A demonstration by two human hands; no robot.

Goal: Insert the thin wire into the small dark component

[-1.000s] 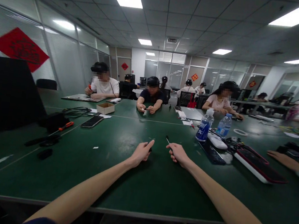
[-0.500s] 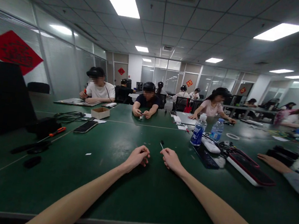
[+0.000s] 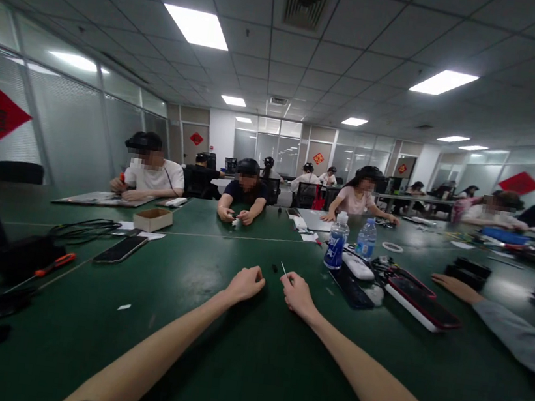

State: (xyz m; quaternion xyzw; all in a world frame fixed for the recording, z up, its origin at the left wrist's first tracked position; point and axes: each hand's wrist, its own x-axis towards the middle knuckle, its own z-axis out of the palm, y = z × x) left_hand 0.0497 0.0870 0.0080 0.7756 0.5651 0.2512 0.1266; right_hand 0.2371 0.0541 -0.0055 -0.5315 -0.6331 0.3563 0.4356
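A thin, pale stick is pinched between the fingers of my right hand, its tip pointing up and away from me. Just left of that tip, a small black piece rests on the green table, apart from the stick. My left hand lies on the table to the left of the black piece, with its fingers curled in. Whatever its fingers may hold is hidden from view.
Right of my hands are a blue-labelled bottle, a clear bottle, a dark phone and a red-edged device. Leftward lie an open box, a phone and an orange-handled tool. A co-worker's hand rests at right.
The view has swung right and tilted up. The black piece, earlier at the stick's tip, now shows separate to its left. My left hand's fingers look more closed.
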